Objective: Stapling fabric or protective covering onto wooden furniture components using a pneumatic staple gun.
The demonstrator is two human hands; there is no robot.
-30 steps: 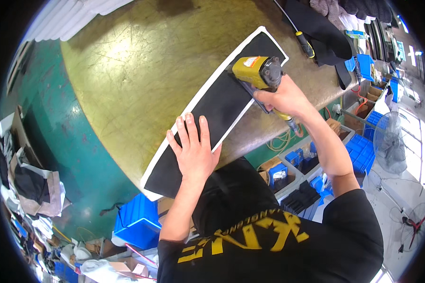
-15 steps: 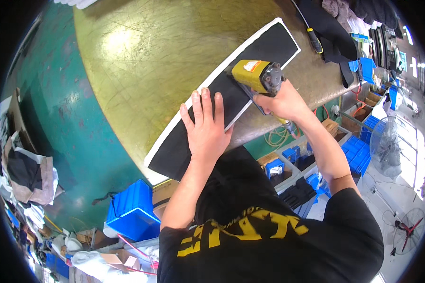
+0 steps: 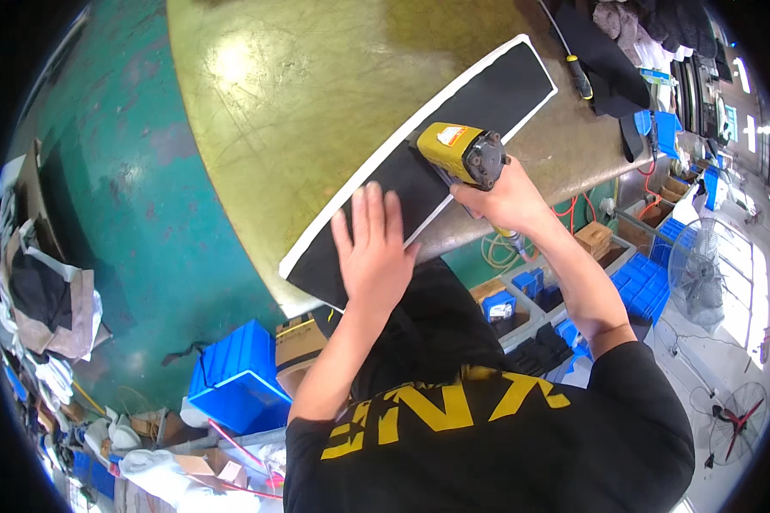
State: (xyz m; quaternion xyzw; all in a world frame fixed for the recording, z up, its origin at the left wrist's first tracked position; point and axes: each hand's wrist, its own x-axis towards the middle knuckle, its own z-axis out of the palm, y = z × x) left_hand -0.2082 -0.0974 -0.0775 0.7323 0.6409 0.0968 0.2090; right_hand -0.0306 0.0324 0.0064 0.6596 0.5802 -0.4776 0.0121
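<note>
Pressing the left hand flat, fingers spread, on the black strip steadied it best — the right hand gripped the yellow power tool firmly.

Bright daylight w/ glare spot on table, blown-out whites at right by fan, soft shadows, strong fisheye bending at edges, black vignette corners, centre sharp, rim slightly blurry
</note>
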